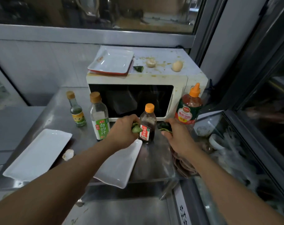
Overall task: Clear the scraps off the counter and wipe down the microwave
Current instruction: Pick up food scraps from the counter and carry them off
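Two bare forearms are extended from the lower edge over a steel counter (pixel 60 114). At the far left of it, a long white rectangular plate (pixel 37 153) is laid, with a pale garlic-like scrap (pixel 68 154) just beside its right edge. Behind these, a small green bottle with a cork-coloured cap (pixel 76 109) and a taller clear bottle with a green label (pixel 99 116) are stood. A second white plate (pixel 121 166) is partly covered by the left forearm. The left hand (pixel 121 132) is curled closed around pale green vegetable scraps (pixel 136 129), just left of a dark sauce bottle with an orange cap (pixel 147 124). On that bottle's right, the right hand (pixel 178 137) is pinched on dark green leafy scraps (pixel 164 127). A tall red sauce bottle with an orange nozzle (pixel 189 106) is stood further right. Behind everything, a stained white microwave (pixel 178 98) is set; on its top a red-rimmed white tray (pixel 112 61), a green scrap (pixel 138 68), a mushroom-like piece (pixel 151 62) and an eggshell (pixel 177 66) are seen among smears.
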Motion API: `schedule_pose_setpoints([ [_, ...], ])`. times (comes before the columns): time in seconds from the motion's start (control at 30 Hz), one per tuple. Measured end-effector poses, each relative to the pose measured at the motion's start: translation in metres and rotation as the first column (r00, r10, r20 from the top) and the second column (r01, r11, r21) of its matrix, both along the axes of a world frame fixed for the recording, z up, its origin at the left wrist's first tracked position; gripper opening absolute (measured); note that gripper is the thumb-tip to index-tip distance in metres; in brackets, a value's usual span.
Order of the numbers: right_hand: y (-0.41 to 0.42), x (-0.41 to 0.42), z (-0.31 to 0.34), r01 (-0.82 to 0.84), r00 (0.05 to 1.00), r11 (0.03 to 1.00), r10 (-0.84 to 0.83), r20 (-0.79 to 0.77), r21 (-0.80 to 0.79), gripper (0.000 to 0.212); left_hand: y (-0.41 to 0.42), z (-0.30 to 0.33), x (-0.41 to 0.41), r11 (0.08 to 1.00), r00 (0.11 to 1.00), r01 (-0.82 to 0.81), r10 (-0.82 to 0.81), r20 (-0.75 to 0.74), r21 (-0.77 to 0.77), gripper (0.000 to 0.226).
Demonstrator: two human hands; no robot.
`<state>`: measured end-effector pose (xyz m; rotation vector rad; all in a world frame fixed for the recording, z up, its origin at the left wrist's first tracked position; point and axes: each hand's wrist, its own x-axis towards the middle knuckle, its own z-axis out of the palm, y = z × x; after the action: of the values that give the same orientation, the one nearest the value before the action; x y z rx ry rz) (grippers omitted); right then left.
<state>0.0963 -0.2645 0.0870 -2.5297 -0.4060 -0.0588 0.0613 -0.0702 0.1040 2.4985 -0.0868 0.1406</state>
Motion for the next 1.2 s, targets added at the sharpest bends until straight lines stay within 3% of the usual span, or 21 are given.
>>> schedule_pose_setpoints([
  [0.47, -0.002, 0.004, 0.077, -0.055, 0.991, 0.997, 0.048, 0.127, 0.054, 0.028, -0.001, 0.065, 0.0, 0.996, 0.992, -0.082, 0.085, 0.088, -0.042, 0.034],
  [0.97, 0.01, 0.045, 0.105, -0.084, 0.983, 0.995, 0.072, 0.168, 0.063, 0.03, 0.011, 0.093, 0.028, 0.987, 0.984, -0.15, 0.154, 0.088, -0.049, 0.03],
  [1.2, 0.04, 0.08, 0.116, -0.081, 0.984, 0.992, 0.064, 0.166, 0.094, 0.03, 0.039, 0.104, 0.061, 0.994, 0.987, -0.098, 0.103, 0.123, -0.043, 0.033],
])
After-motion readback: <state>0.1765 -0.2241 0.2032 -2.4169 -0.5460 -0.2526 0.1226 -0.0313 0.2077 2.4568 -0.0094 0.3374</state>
